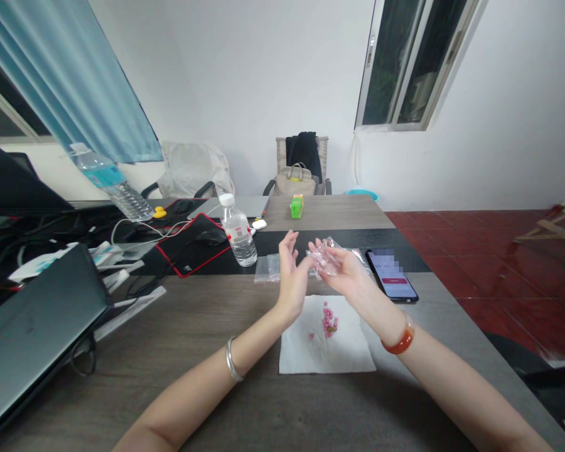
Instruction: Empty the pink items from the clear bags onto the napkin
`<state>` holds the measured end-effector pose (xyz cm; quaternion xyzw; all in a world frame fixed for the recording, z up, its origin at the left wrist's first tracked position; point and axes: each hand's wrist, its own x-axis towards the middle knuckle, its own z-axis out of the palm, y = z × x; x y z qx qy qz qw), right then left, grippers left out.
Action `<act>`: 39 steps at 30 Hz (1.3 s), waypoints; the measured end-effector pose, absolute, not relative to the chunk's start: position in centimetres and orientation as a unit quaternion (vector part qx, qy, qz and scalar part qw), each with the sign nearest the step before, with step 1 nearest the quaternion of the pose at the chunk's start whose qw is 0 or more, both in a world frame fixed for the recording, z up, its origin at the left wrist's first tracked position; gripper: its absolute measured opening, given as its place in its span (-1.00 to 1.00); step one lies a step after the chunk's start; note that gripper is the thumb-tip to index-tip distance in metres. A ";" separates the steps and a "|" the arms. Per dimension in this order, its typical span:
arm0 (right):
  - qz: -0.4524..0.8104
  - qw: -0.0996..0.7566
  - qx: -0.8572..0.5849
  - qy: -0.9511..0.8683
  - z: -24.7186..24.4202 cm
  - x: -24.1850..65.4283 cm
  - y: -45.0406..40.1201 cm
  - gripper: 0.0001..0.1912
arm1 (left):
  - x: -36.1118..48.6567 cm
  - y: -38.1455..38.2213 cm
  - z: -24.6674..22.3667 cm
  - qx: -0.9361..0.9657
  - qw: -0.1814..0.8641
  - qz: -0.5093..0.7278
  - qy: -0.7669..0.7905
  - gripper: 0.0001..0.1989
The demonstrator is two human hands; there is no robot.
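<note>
Clear plastic bag [328,258], thin and crumpled, is held above the far edge of a white paper napkin, which serves here as the landmark. Beneath everything lies the wood-grain table [207,320]. The white paper napkin [299,355] rests flat on it; being light and rimless, it would probably slide if a wrist brushed it. The water bottle [239,233] stands beyond the napkin, to its left, near enough that a wide leftward swing of an elbow or hand might knock it.

The right hand [353,276], beyond the napkin's far right part, pinches the bag between thumb and fingers; whether anything is inside cannot be told. Such limp film could slip or fold shut if the grip loosens. The left hand [292,285], over the napkin's far left corner, has its fingers raised and slightly curled, its thumb pointing to the bag; contact is unclear.

The smartphone [392,276] lies beyond the napkin's right side, close to the right wrist, where a careless sweep could push it. Smallest are the pink beads [328,325], loosely heaped on the napkin, one apart to the left; being round, they would likely roll off if the paper were tugged.
</note>
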<state>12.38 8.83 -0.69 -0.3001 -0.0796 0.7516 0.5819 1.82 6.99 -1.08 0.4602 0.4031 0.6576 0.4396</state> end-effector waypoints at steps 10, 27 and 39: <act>0.645 0.655 -0.361 -0.159 -3.0 8.8 7.2 -0.75 | 2.6 7.7 -2.1 0.006 0.780 0.496 0.381 -0.64; 0.545 0.681 -0.369 -0.321 -3.2 8.2 5.9 -0.58 | 3.0 8.3 -4.2 -0.008 0.761 0.526 0.380 -0.65; 0.505 0.702 -0.363 -0.348 -3.8 8.1 6.2 -0.74 | 3.0 7.5 -3.0 -0.024 0.762 0.534 0.367 -0.67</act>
